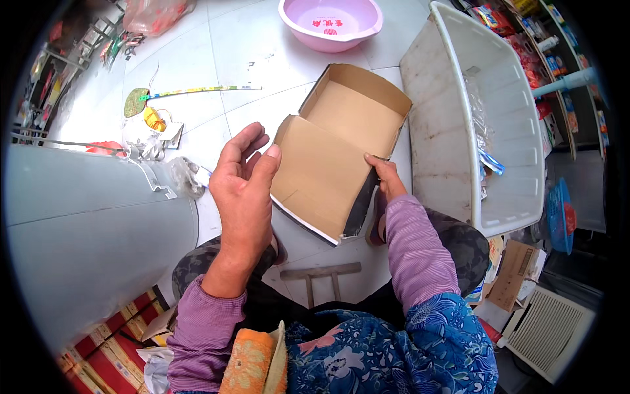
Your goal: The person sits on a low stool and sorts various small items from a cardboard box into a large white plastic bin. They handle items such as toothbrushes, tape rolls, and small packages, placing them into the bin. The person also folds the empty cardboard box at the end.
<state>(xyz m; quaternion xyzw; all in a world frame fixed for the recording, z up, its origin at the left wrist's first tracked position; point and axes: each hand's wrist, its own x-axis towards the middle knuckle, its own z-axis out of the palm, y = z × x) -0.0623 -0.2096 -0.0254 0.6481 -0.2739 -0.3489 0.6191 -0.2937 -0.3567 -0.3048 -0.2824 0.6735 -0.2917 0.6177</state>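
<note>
An opened cardboard box, brown inside with dark outer sides, is tilted between my knees, its lid and tray parts spread apart. My right hand grips its right edge near the fold, thumb on the inner face. The visible inside of the box holds nothing. My left hand is raised at the box's left edge, thumb apart from the half-curled fingers, with nothing in it. Its thumb tip overlaps the box edge in view; whether it touches cannot be told.
A pink plastic basin lies beyond the box. To the right stands a large white plastic tub holding plastic packaging. At the left are a grey cabinet-like body, a fly-swatter-like green piece and plastic bags. A small wooden stool sits below.
</note>
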